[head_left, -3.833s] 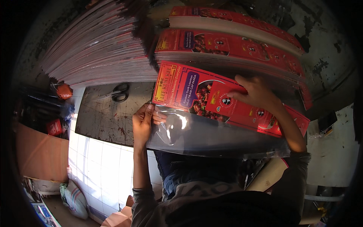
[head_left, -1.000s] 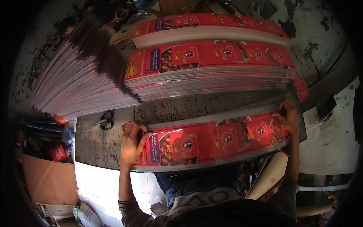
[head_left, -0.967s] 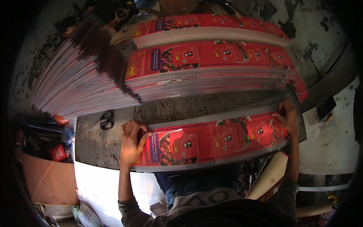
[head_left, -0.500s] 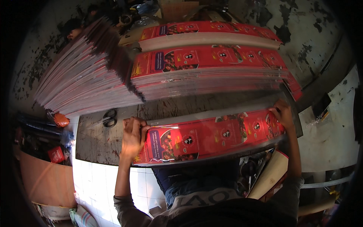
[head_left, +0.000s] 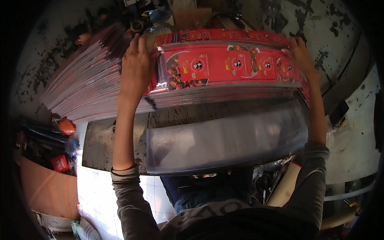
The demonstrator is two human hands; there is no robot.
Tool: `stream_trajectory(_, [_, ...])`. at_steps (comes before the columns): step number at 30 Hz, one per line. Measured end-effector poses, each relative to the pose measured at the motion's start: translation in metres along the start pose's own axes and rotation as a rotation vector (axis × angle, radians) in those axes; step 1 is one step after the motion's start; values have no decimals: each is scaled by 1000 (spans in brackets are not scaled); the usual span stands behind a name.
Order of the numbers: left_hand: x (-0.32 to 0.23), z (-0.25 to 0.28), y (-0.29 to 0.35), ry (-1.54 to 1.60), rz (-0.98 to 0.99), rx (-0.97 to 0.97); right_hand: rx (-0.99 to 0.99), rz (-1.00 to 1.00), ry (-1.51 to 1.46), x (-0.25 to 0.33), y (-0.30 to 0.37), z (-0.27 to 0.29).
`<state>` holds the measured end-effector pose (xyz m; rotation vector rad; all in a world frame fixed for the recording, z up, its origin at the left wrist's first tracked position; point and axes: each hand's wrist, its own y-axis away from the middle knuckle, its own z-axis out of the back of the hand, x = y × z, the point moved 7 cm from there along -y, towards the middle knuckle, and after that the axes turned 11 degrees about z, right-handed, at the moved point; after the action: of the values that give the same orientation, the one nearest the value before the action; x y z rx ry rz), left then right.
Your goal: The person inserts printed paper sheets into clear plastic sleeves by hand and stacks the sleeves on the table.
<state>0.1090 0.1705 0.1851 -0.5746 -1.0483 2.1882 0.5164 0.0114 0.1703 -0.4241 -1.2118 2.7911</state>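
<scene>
A long red printed sheet (head_left: 218,66) with food pictures and a glossy clear cover lies over the middle stack of like sheets (head_left: 224,94). My left hand (head_left: 138,66) is closed on its left end, fingertips at the far corner. At the other end my right hand (head_left: 301,60) pinches the far right corner. Nearer to me, a pile of clear plastic sleeves (head_left: 224,140) rests along the front of the dark worn table (head_left: 100,148). My left forearm covers most of the scissors on the table.
A tall leaning stack of sheets (head_left: 84,84) stands at the left, and another red stack (head_left: 240,36) lies behind the middle one. A person's head (head_left: 82,36) shows at the far left. An orange bundle (head_left: 67,127) and a brown panel (head_left: 50,188) are beside the table.
Both hands have moved away from me with the red sheet, from the table's front onto the middle stack. The clear sleeves beneath it are now uncovered.
</scene>
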Motion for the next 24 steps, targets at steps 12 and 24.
stream_trajectory(12, [-10,-90,70,-127,-163,383,288,221,-165,116,41,-50])
stream_trajectory(24, [-9,-95,67,-135,-182,235,120,263,-217,136,-49,-56])
